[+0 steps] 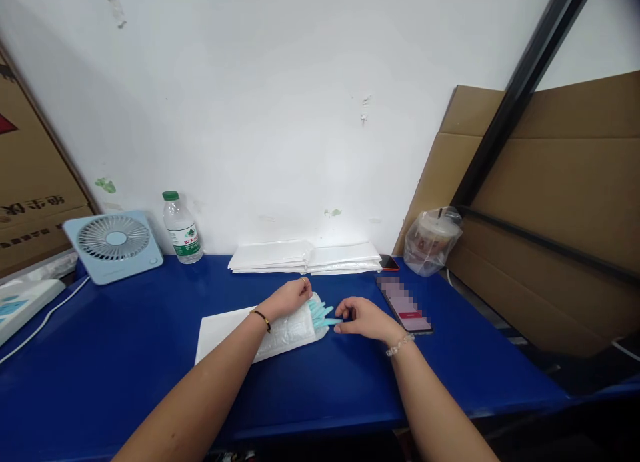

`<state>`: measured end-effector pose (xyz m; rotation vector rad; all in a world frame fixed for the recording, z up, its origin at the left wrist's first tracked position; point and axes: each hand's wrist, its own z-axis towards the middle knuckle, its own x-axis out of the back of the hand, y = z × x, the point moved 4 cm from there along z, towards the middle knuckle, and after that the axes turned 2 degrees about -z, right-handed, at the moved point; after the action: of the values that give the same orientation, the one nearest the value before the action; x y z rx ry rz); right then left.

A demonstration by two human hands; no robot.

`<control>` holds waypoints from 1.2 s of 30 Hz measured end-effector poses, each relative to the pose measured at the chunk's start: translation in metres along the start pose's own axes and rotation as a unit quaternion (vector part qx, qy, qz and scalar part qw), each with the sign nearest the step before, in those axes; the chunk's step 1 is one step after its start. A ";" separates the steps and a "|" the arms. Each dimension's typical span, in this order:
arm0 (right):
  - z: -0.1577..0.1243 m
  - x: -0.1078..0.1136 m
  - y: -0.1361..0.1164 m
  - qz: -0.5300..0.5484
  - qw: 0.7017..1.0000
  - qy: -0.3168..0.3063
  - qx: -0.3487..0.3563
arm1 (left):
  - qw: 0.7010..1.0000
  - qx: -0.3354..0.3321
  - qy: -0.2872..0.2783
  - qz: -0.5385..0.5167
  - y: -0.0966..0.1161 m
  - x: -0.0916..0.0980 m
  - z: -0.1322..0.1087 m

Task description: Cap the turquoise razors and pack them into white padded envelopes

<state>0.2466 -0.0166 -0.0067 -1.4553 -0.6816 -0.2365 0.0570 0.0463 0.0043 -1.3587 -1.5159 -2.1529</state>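
Though apart, hands point(287, 301) point(369, 317) close (both curled).

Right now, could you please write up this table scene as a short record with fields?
surface: blue table
item in work: white padded envelope, lying flat
contents showing: pale teal sticks, poking out of its right end
left hand: on the envelope near that end, grip unclear
right hand: fingertips at the stick ends, firmness unclear
back edge: flat white stacks by the wall
left side: light-blue fan, green-capped bottle
right side: phone, bagged cup
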 end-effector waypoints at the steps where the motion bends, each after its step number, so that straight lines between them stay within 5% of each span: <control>1: 0.000 -0.001 0.001 0.008 1.000 -0.010 -0.007 | 1.000 -0.006 0.015 -0.012 0.002 0.004 -0.002; 11: 0.007 -0.003 0.000 0.167 0.983 0.079 -0.016 | 0.995 -0.025 0.074 -0.062 0.016 0.016 -0.008; 18: 0.003 -0.018 -0.040 0.243 0.961 0.083 0.101 | 0.983 -0.031 0.159 -0.086 0.020 0.025 -0.005; 26: -0.001 0.031 -0.087 0.078 0.966 0.202 0.142 | 0.917 -0.051 0.345 -0.192 0.070 0.074 -0.024; 31: -0.017 0.065 -0.145 0.046 0.925 0.288 0.245 | 0.857 -0.159 0.389 -0.297 0.109 0.102 -0.042; 36: -0.031 0.071 -0.168 0.013 0.900 0.328 0.289 | 0.832 -0.183 0.421 -0.313 0.118 0.111 -0.050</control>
<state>0.2209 -0.0505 0.1731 -0.7346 -0.1450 -0.4355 0.0355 -0.0121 0.1622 0.2158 -1.2637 -2.9146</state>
